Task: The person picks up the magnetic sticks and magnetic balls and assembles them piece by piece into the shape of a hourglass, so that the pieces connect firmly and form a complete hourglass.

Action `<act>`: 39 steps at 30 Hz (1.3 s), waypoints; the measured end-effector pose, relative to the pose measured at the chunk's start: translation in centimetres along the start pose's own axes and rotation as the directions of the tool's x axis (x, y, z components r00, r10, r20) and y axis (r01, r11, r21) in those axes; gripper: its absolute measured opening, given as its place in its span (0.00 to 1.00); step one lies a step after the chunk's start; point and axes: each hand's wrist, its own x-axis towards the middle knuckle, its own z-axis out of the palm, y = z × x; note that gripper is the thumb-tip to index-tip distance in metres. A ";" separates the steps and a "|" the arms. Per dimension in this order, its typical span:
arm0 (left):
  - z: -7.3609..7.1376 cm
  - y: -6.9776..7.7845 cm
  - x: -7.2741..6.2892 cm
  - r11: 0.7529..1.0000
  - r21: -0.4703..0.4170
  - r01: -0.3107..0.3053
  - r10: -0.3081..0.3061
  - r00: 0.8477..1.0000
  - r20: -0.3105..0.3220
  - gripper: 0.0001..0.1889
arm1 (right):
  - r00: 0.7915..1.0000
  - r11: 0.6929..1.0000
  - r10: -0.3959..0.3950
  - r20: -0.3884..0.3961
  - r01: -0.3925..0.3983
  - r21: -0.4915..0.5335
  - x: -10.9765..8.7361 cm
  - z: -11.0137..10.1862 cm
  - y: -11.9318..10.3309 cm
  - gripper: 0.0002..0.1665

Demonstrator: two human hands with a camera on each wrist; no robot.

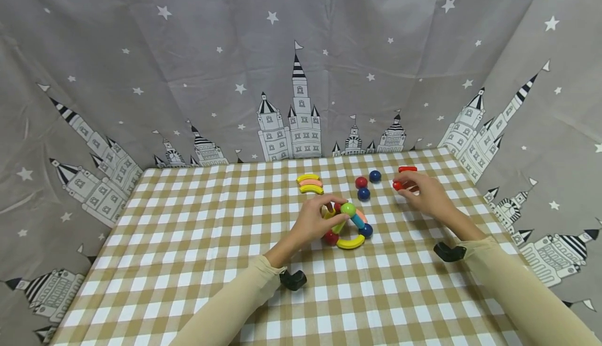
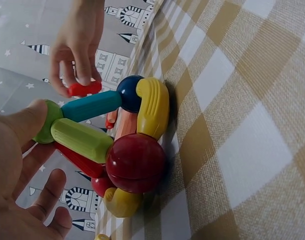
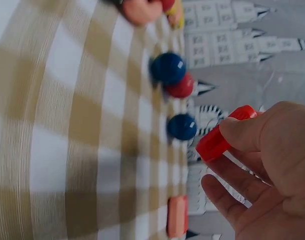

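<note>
A pyramid-like frame of rods and balls stands on the checked cloth. My left hand pinches the light green ball at its top between thumb and fingers. From that ball a teal rod, a light green rod and a red rod slope down to a dark blue ball and two red balls. Curved yellow pieces and a salmon piece join the balls at the base. Off to the right, my right hand pinches a short red rod, held above the cloth.
Beyond the frame lie a loose red ball and two dark blue balls. Curved yellow and salmon pieces are grouped at the back. Another red rod lies behind my right hand. A grey castle-print curtain borders the table.
</note>
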 end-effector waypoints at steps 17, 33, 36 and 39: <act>0.2 -0.2 0.0 0.999 -0.033 -0.012 0.012 1.000 -0.018 0.16 | 0.999 0.961 0.041 0.005 -0.040 0.273 -1.3 0.5 -6.6 0.18; 0.3 -0.8 -0.2 0.996 -0.086 -0.004 -0.001 0.999 -0.053 0.17 | 0.994 0.905 -0.107 -0.032 0.111 0.410 -1.1 2.8 -10.3 0.16; 0.3 -0.8 -0.2 0.997 -0.083 -0.002 -0.003 0.999 -0.053 0.17 | 0.992 0.909 -0.125 -0.034 0.129 0.396 -1.0 3.1 -10.8 0.16; 0.3 -0.7 -0.2 0.997 -0.079 -0.002 -0.002 0.998 -0.056 0.17 | 0.989 0.910 -0.140 -0.036 0.143 0.390 -0.8 3.4 -11.1 0.16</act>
